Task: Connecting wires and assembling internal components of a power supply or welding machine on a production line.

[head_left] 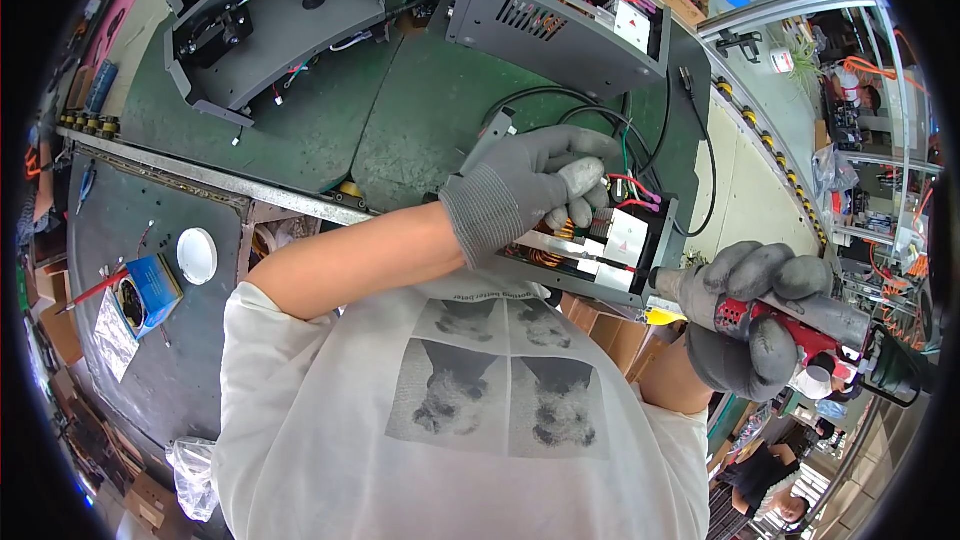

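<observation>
In front of me stands an open grey metal housing (628, 233) with copper coils, a white panel and red and green wires inside. My left hand (545, 180), in a grey glove, reaches over it. Its fingers are curled in and pressed together beside the wires; what they pinch, if anything, is hidden. My right hand (755, 315), gloved too, is wrapped round a red and grey power screwdriver (815, 335), held level at the housing's right end. From its nose a thin shaft points left across the housing; where the tip ends is hard to see.
Another open housing (555, 30) stands at the back. Bent grey covers (270, 25) lie at the far left on the green mat (310, 130). Black cables (690, 170) loop behind the near housing. A side table holds a blue box (155, 295) and a white lid (197, 255).
</observation>
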Tool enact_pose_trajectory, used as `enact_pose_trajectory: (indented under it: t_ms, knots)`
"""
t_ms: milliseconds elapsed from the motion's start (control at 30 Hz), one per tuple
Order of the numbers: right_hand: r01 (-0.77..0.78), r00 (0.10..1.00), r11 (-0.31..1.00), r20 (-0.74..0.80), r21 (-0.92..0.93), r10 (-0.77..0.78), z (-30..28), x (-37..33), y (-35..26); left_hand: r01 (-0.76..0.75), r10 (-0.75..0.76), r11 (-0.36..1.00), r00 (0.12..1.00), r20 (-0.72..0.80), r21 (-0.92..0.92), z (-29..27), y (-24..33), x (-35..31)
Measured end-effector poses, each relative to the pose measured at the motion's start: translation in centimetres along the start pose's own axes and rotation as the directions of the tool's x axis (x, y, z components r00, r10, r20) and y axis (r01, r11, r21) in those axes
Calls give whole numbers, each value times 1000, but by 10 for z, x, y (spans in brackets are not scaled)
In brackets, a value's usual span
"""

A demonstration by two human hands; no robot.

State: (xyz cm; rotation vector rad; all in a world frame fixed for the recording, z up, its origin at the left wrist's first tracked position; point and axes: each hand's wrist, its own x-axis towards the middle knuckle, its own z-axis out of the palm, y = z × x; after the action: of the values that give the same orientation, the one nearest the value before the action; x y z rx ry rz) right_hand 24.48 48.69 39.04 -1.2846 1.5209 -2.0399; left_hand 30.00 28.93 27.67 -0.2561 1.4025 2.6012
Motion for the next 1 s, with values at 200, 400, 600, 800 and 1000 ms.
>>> enact_pose_trajectory:
  t_ms: [200, 400, 600, 800, 1000]
  knots:
    - [-42, 995, 993, 92, 114, 32, -7, -4, 2, 79, -79, 994, 997, 6, -78, -2, -2, -3]
    - [41, 998, 998, -52, -42, -43, 2, 8, -11, 83, -83, 996, 997, 1, 22, -3, 4, 0]
    - [134, 984, 972, -142, 190, -108, -14, 31, -33, 30, -30, 1000, 999, -28, 7, -6, -5, 2]
    - [179, 984, 947, -51, 266, -171, -35, 26, -28, 36, -38, 998, 999, -29, -55, -3, -4, -1]
    - [233, 954, 910, -261, 344, -146, -15, 34, -19, 43, -43, 998, 999, -9, -46, -8, -2, -1]
